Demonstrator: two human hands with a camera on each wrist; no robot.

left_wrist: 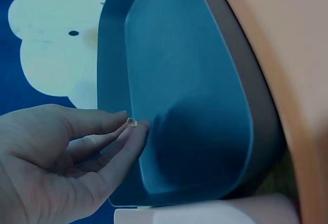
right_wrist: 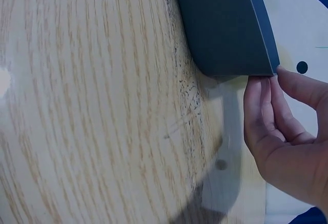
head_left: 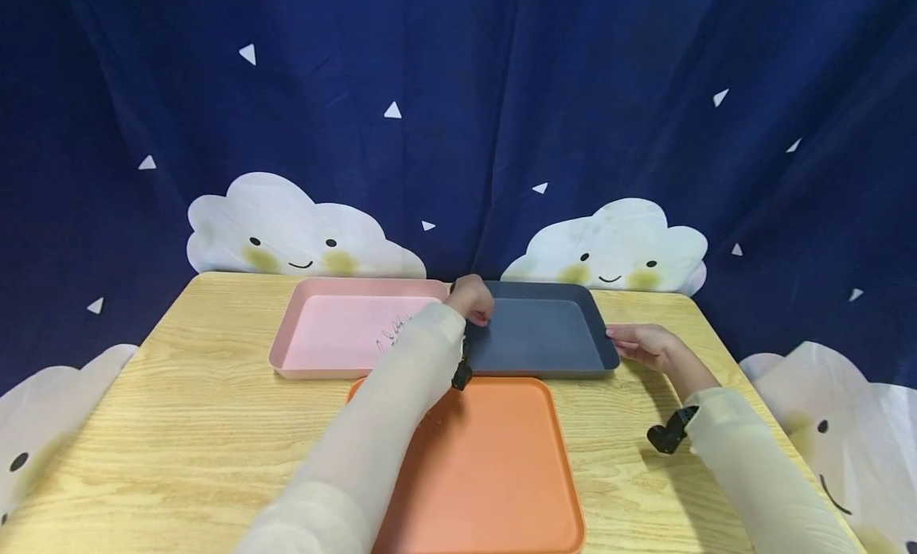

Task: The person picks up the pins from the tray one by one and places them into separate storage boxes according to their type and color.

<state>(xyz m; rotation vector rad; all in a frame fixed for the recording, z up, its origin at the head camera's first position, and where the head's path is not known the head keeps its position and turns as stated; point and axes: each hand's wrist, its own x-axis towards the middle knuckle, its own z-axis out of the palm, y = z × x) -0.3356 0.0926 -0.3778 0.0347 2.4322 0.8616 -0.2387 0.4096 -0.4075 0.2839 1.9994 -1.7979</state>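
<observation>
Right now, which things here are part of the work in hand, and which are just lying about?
In hand:
dark blue tray, left hand on its left rim, right hand at its right edge.

Lying about:
pink tray, orange tray, wooden table, cloud-print backdrop.

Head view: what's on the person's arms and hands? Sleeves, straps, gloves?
Both arms wear long, loose, cream-white sleeves of thin, slightly sheer fabric reaching the wrists. A small black strap or mount sits at each wrist, under the left sleeve and the right sleeve. The left hand and right hand are bare: no gloves, and no rings or markings visible.
</observation>
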